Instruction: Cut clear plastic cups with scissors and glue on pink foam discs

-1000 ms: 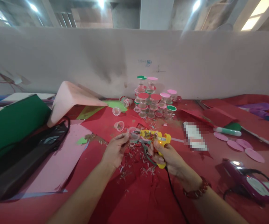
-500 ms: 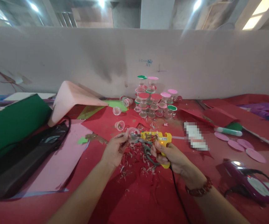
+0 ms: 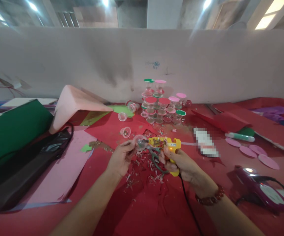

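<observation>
My right hand (image 3: 178,162) is closed round the handle of a yellow glue gun (image 3: 165,143) whose orange light glows; its black cord trails toward me. The gun's nozzle points left into a small clear plastic cup (image 3: 139,142), pinched by the fingertips of my left hand (image 3: 119,159). Both hands hover just above red paper (image 3: 137,196) strewn with paper shavings (image 3: 147,168). Another small clear cup (image 3: 125,132) stands just beyond my left hand.
A stack of small cups with pink, red and green discs (image 3: 163,103) stands by the wall. A black bag (image 3: 26,164), green sheet (image 3: 11,127) and pink sheet (image 3: 78,103) lie left. A marker (image 3: 239,137), pink discs (image 3: 255,154) and a purple device (image 3: 255,188) lie right.
Both hands stay together with the glue gun's nozzle at the cup; the view has shifted slightly.
</observation>
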Demonstrator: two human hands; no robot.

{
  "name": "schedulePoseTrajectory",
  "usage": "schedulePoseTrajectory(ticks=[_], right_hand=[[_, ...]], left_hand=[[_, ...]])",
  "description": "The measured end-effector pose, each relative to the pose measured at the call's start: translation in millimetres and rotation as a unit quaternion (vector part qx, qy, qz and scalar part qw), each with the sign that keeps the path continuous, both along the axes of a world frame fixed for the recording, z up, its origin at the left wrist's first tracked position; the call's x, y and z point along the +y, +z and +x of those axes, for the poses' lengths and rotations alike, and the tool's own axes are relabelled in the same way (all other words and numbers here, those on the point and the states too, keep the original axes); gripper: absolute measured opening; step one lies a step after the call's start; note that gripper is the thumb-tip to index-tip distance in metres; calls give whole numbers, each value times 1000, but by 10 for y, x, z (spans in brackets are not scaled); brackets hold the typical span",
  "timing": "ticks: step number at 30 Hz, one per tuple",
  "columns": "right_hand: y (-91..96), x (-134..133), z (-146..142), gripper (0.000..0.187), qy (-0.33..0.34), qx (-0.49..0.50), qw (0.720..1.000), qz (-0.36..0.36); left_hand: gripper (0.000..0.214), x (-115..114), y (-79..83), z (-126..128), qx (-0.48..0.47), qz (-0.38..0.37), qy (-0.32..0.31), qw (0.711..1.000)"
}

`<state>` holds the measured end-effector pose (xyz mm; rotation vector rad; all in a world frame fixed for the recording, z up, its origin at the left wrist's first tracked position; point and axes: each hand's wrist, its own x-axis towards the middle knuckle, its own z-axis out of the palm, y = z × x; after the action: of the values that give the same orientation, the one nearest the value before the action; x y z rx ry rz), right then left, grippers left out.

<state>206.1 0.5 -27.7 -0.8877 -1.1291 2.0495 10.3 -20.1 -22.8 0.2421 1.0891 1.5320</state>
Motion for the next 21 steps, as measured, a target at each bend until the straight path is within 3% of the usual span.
schedulePoseTrajectory(ticks=[15,21], right_hand=[[-38,12,-18,44,-33,34,999,-21],[-65,11,-30,42,-24,45,999,-14]], left_hand=[[13,-7,-29,-34,3,18,-3,1000],[21,-11,-2,-5,8,1,-9,1000]])
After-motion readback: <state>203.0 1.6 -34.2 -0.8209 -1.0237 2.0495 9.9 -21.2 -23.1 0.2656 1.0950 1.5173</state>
